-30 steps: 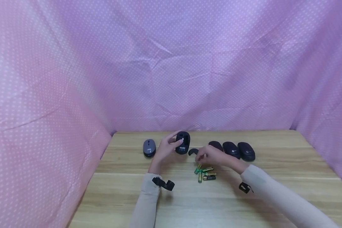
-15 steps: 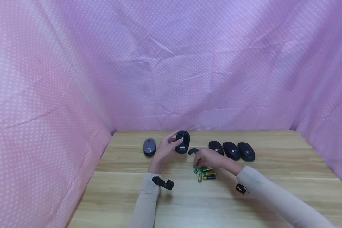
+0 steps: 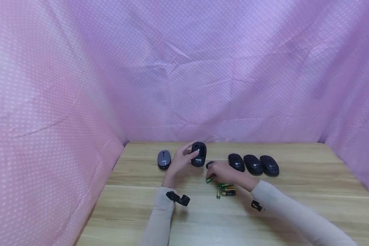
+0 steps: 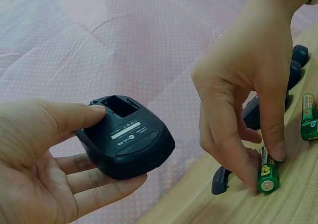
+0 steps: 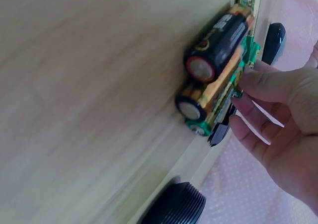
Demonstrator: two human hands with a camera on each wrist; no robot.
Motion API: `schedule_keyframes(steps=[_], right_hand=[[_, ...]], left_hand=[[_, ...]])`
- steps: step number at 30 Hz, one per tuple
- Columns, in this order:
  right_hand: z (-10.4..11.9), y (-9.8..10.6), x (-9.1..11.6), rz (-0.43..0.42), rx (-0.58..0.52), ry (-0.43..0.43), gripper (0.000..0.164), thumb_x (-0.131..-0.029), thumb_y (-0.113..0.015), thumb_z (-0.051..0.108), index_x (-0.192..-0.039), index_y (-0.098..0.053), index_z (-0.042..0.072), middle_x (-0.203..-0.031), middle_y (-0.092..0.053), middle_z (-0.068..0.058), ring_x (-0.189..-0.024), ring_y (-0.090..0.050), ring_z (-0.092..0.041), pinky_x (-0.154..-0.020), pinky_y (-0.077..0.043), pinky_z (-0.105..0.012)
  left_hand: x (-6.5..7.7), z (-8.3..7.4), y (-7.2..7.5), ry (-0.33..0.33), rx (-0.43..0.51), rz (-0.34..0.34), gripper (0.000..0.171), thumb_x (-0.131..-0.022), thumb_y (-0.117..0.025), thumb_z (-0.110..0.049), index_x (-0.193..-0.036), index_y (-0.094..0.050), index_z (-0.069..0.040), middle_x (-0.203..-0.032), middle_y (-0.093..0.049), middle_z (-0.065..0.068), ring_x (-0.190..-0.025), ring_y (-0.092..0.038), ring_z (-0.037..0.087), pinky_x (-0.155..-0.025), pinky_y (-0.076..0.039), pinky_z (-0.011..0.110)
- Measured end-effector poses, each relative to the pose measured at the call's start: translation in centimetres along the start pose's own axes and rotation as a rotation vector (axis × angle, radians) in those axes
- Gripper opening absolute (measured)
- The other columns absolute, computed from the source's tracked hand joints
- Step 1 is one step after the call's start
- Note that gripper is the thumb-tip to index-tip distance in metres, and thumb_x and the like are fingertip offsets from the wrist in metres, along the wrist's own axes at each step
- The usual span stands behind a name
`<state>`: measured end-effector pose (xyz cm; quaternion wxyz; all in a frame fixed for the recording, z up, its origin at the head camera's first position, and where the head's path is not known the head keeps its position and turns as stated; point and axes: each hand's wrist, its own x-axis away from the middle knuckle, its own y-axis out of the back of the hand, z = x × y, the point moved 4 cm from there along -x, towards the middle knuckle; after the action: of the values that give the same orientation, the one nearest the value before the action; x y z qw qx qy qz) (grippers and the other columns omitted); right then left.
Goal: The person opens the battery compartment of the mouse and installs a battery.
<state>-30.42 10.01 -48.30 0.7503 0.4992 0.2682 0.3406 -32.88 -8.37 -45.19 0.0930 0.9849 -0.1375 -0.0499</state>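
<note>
A pink, white-dotted curtain [image 3: 184,75] rises behind and beside the wooden tabletop [image 3: 126,218]. Two pale sleeves [image 3: 160,218] reach in from the near edge, a black band [image 3: 178,198] at the left wrist.

The left hand [image 3: 178,161] holds a black mouse [image 4: 129,144] above the tabletop, underside showing, thumb pressed on it beside an open slot [image 4: 118,106] and the other fingers curled beneath. The right hand [image 3: 222,172], to its right, pinches a green battery [image 4: 268,172] between thumb and fingers, low over the wood; whether the battery touches the wood I cannot tell.

Three dark mice [image 3: 253,164] lie in a row beyond the right hand, to its right, tops up. A grey mouse [image 3: 164,159] lies to the left of the left hand, also top up.

A dark curved piece [image 4: 220,180] lies on the wood near the pinched battery, partly hidden by the right hand in the head view.

Smallest are the loose batteries [image 3: 228,193], clustered on the near side of the right hand: green ones, a gold-and-black one and a mostly black one.
</note>
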Motion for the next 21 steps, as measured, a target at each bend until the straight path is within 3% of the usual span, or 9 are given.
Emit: schedule_keyframes(steps=[6, 12, 17, 21], right_hand=[[-0.1, 0.0, 0.4, 0.021, -0.041, -0.017, 0.034, -0.079, -0.067, -0.017, -0.094, -0.080, 0.011, -0.091, -0.071, 0.001, -0.080, -0.059, -0.006, -0.073, -0.056, -0.025], [-0.7, 1.2, 1.2, 0.042, -0.266, -0.095, 0.020, -0.088, -0.070, -0.006, -0.100, -0.075, 0.008, -0.096, -0.070, 0.000, -0.085, -0.061, -0.006, -0.076, -0.055, -0.024], [-1.0, 3.0, 2.0, -0.030, -0.427, -0.111, 0.018, -0.088, -0.069, -0.002, -0.103, -0.070, 0.007, -0.097, -0.069, -0.001, -0.087, -0.061, -0.007, -0.076, -0.055, -0.024], [-1.3, 4.1, 2.4, -0.132, -0.596, -0.132, 0.025, -0.090, -0.069, -0.002, -0.115, -0.066, 0.000, -0.104, -0.069, -0.018, -0.094, -0.065, -0.015, -0.081, -0.057, -0.025]], left_hand=[[-0.2, 0.5, -0.3, 0.006, -0.014, 0.005, 0.050, -0.100, -0.066, -0.019, -0.149, -0.054, -0.020, -0.136, -0.063, 0.024, -0.121, -0.066, 0.034, -0.082, -0.062, 0.037], [-0.4, 0.8, -0.5, -0.003, 0.014, -0.004, 0.050, -0.100, -0.067, -0.017, -0.148, -0.054, -0.021, -0.135, -0.064, 0.024, -0.119, -0.066, 0.034, -0.080, -0.063, 0.038], [-0.4, 0.8, -0.4, -0.002, 0.037, -0.037, 0.051, -0.099, -0.067, -0.017, -0.149, -0.053, -0.018, -0.132, -0.065, 0.027, -0.118, -0.067, 0.035, -0.083, -0.062, 0.038], [-0.6, 0.7, -0.4, -0.013, 0.042, -0.060, 0.051, -0.099, -0.067, -0.014, -0.149, -0.053, -0.015, -0.128, -0.066, 0.029, -0.116, -0.068, 0.035, -0.082, -0.063, 0.038]])
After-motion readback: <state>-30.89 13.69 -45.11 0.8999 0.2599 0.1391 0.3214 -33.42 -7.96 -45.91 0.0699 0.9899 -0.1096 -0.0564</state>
